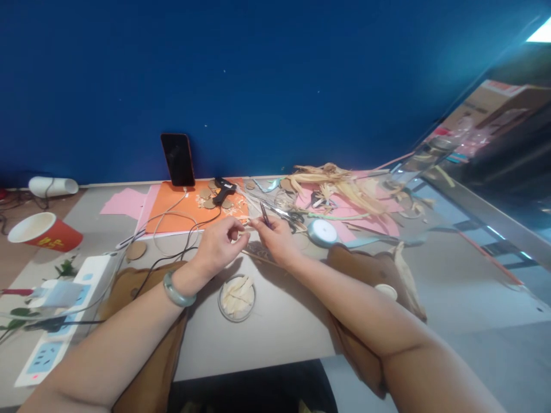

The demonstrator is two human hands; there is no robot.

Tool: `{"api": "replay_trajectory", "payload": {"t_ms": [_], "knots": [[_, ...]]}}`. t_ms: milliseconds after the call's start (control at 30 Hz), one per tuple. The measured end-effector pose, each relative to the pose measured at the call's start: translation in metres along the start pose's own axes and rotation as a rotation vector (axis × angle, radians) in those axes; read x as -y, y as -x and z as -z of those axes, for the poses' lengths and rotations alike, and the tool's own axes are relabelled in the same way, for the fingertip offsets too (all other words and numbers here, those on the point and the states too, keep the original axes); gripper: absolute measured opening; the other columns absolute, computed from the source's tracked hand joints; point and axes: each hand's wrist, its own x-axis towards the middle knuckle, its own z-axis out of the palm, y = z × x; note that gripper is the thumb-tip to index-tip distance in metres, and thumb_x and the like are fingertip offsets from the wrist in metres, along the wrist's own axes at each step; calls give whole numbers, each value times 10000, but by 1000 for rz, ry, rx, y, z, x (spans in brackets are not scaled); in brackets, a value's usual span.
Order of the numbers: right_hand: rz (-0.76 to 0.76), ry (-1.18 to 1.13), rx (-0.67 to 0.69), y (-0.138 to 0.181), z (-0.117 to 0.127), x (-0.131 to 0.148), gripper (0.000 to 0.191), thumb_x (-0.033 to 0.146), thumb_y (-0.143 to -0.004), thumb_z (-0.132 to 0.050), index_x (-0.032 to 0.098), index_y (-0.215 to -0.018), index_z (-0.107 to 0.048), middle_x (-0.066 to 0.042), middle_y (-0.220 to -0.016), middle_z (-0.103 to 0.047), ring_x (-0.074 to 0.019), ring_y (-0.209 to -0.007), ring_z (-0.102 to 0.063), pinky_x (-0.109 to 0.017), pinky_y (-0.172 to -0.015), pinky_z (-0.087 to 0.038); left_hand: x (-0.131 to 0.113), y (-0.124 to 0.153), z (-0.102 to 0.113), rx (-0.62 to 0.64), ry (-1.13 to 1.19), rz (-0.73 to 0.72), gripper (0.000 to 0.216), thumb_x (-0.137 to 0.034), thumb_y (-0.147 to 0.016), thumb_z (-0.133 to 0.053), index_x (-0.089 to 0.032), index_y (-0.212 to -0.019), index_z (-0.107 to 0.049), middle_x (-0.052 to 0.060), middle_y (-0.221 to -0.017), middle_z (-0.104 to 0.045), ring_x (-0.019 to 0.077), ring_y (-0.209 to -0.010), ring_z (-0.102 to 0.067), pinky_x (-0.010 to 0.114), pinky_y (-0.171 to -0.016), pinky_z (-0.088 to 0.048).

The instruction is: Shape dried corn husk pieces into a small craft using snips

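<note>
My left hand [220, 241], with a pale green bangle [177, 291] on its wrist, is closed in a pinch on a small pale strip that I cannot name for sure. My right hand [275, 236] is closed round thin dark tweezers [264, 214], whose tips point up and away. Both hands meet over the grey table [279, 321], just behind a small round dish [236, 297] of pale husk pieces.
An orange sheet [172, 215] holds a black glue gun [224, 190], cardboard discs and a leaning phone [177, 159]. Dried husks [340, 186] lie on pink paper at the right, beside a ribbon roll [323, 232]. A power strip [64, 310], cables and a red cup [43, 231] sit left.
</note>
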Motion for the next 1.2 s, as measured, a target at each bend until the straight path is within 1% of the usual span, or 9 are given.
{"api": "replay_trajectory", "payload": {"t_ms": [100,200,333,500,600,733,867,1000,1200], "knots": [[33,-2,98,1,1,1,270,424,-815,-616,179,-710,-581,63,-480,-385,-90,-481,-320,-243,-483,-250,-1,-4,2,49,326,199,299,-400,-726,-698,-205,-925,-590,-40,-613,-581,97,-476,-480,222,-493,-369],[56,-38,211,2,2,2,295,451,-829,-599,185,-711,-556,65,-486,-390,-85,-473,-324,-239,-482,-261,-1,-9,5,188,592,303,359,-399,-694,-729,-177,-953,-616,2,-736,-647,91,-526,-531,213,-501,-395],[49,-87,246,3,1,2,279,447,-818,-617,175,-766,-588,69,-495,-395,-75,-457,-313,-236,-469,-246,3,-11,6,334,604,339,271,-345,-658,-773,-156,-806,-647,5,-681,-643,82,-532,-526,202,-502,-385],[-16,-193,111,2,0,1,367,420,-709,-746,183,-952,-606,71,-553,-474,-70,-469,-352,-222,-465,-258,-1,-11,9,242,714,376,263,-351,-656,-779,-154,-736,-624,-13,-610,-632,40,-427,-411,184,-425,-288],[-42,-262,97,0,-1,-2,351,419,-669,-781,165,-837,-605,79,-515,-426,-59,-451,-320,-223,-450,-231,-6,-12,11,169,795,395,311,-363,-629,-801,-153,-731,-596,-17,-617,-642,22,-398,-366,175,-403,-258],[-29,-277,92,-1,-1,-4,316,427,-715,-745,165,-729,-571,91,-470,-350,-51,-428,-242,-232,-430,-168,-4,-11,9,216,749,366,300,-369,-646,-792,-151,-738,-606,-13,-630,-643,30,-405,-398,178,-408,-292],[33,-161,97,0,1,-2,303,407,-725,-738,157,-698,-570,64,-523,-428,-60,-475,-317,-231,-463,-235,3,-9,7,252,590,327,244,-367,-695,-754,-153,-744,-648,-49,-515,-531,57,-429,-428,185,-431,-328],[61,-86,131,0,3,1,281,378,-724,-739,152,-695,-575,48,-569,-477,-67,-515,-362,-228,-490,-271,6,-10,7,266,519,277,183,-326,-704,-731,-153,-734,-680,-24,-546,-575,78,-464,-471,205,-473,-377],[31,-164,176,1,1,-1,303,412,-738,-734,167,-764,-558,61,-552,-459,-56,-463,-316,-224,-448,-234,4,-9,7,308,567,282,175,-318,-691,-740,-154,-706,-681,-16,-543,-583,86,-474,-495,210,-481,-373]]}}
